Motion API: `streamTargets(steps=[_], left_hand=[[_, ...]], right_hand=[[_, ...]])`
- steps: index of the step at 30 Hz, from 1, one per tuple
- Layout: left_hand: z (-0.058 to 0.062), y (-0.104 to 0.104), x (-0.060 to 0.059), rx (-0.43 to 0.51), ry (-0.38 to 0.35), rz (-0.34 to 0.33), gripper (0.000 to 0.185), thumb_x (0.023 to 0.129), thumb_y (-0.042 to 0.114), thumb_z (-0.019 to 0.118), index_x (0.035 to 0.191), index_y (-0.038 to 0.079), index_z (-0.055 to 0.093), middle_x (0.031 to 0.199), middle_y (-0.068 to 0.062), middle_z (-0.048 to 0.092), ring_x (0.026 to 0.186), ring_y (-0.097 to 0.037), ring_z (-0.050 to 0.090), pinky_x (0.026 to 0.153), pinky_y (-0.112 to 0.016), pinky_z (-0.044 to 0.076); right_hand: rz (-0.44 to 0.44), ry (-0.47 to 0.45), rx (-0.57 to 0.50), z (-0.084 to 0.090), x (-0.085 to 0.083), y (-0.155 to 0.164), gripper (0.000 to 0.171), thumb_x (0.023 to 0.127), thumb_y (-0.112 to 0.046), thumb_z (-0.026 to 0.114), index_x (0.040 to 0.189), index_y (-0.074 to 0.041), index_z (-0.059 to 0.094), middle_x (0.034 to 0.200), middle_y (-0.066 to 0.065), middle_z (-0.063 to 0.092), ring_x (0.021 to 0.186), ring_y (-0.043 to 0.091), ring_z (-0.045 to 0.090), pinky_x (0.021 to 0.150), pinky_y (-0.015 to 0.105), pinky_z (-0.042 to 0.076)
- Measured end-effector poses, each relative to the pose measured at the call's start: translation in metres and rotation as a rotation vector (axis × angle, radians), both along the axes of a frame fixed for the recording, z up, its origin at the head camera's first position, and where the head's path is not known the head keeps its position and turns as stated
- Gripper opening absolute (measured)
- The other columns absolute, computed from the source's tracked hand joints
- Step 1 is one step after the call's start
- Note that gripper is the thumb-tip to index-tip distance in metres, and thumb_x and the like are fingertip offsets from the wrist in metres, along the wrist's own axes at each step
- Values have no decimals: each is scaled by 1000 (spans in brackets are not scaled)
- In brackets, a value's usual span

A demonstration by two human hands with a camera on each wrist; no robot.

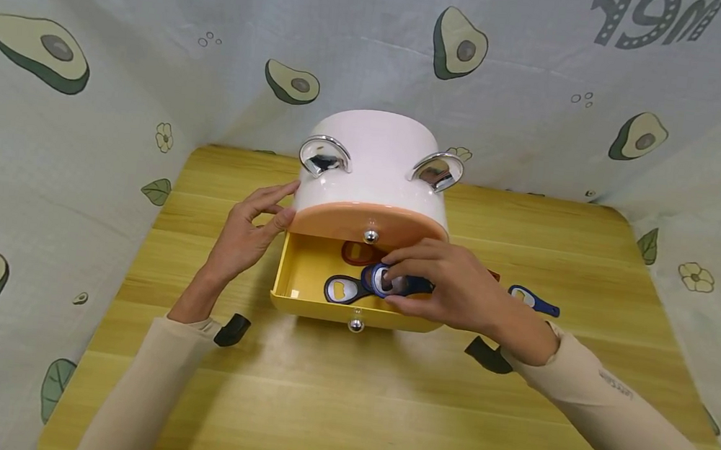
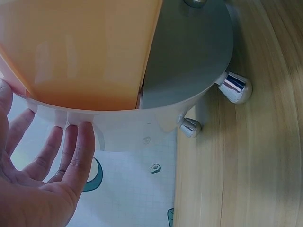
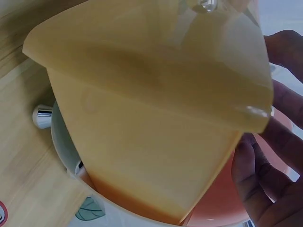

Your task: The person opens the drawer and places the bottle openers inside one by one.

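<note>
While avocado-print cloth [image 1: 80, 154] walls the wooden table [image 1: 342, 412], right hand [image 1: 452, 284] fingers pinch a blue opener [image 1: 387, 282]; left hand [image 1: 245, 232] fingers lie spread.

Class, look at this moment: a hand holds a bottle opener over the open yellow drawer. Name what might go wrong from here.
1. The yellow drawer is pulled far out; pressing on it might tip it or slide it free.
2. The left hand only rests on the white cabinet, so the cabinet could shift.
3. The blue opener that the right hand pinches may land on the black opener and jam the drawer.
</note>
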State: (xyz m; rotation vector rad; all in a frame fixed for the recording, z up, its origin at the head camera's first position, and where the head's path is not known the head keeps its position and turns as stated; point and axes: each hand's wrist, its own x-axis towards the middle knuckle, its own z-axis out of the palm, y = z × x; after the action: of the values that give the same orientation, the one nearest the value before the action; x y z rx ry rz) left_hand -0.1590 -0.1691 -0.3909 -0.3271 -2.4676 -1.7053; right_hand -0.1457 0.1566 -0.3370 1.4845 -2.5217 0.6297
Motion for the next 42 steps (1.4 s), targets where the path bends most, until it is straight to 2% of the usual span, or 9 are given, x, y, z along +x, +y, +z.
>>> streamTargets(steps=[9, 13, 17, 21, 24, 28, 31, 35, 42], left_hand=[[0, 1, 2, 6, -1, 1, 43, 101, 25, 62, 144, 27, 57, 145, -2, 54, 106, -23, 63, 79, -19, 52], [0, 0, 2, 3, -7, 3, 43, 101, 26, 62, 144, 27, 57, 145, -1, 54, 106, -20, 62, 81, -20, 52], [-3, -1, 4, -9, -13, 12, 44, 101, 26, 62, 144, 27, 56, 145, -2, 54, 106, -20, 62, 86, -27, 52], [-4, -3, 3, -12, -15, 19, 44, 101, 27, 62, 144, 28, 56, 146, -3, 53, 107, -23, 63, 89, -40, 52], [-3, -3, 1, -14, -14, 19, 44, 101, 28, 62, 144, 29, 56, 147, -3, 53, 110, -26, 62, 92, -47, 51], [-1, -1, -2, -22, -8, 11, 44, 101, 29, 62, 144, 29, 56, 147, -4, 53, 110, -27, 63, 93, -48, 51], [0, 0, -4, -22, -3, 5, 44, 101, 28, 61, 144, 28, 56, 147, -3, 53, 110, -26, 63, 92, -44, 51], [-2, 0, -6, -16, -3, 1, 43, 102, 26, 61, 145, 28, 56, 146, -3, 54, 109, -25, 64, 92, -41, 51], [-3, -2, -4, -13, -7, 2, 43, 102, 26, 60, 145, 28, 55, 146, -3, 54, 109, -24, 63, 91, -36, 51]], right_hand=[[-38, -12, 45, -1, 6, 7, 30, 77, -25, 87, 102, -11, 79, 111, 3, 75, 101, 19, 71, 79, 39, 59], [-29, 7, -45, 1, 11, 12, 28, 87, -34, 79, 103, -12, 78, 105, 0, 75, 93, 16, 71, 73, 36, 58], [-24, 34, -169, 1, 23, 14, 39, 99, -46, 57, 101, -12, 78, 94, -2, 75, 79, 10, 67, 65, 29, 53], [-2, 58, -270, -1, 38, 9, 38, 100, -42, 57, 96, -10, 78, 85, -2, 75, 69, 9, 63, 60, 22, 49], [23, 118, -284, -6, 51, 3, 36, 100, -38, 58, 93, -9, 78, 79, -2, 74, 63, 8, 63, 55, 18, 48], [38, 241, -272, -22, 68, -7, 27, 100, -30, 60, 93, -11, 78, 75, -3, 74, 58, 6, 65, 51, 20, 49], [26, 255, -308, -39, 75, -15, 21, 99, -26, 62, 96, -12, 78, 69, -6, 71, 54, 3, 62, 48, 18, 47], [-16, 163, -418, -64, 78, -24, 17, 98, -23, 64, 98, -11, 77, 71, -5, 71, 52, 0, 57, 49, 14, 45], [-95, -17, -587, -101, 78, -32, 20, 98, -23, 66, 101, -5, 75, 78, 1, 74, 54, 1, 58, 51, 13, 47]])
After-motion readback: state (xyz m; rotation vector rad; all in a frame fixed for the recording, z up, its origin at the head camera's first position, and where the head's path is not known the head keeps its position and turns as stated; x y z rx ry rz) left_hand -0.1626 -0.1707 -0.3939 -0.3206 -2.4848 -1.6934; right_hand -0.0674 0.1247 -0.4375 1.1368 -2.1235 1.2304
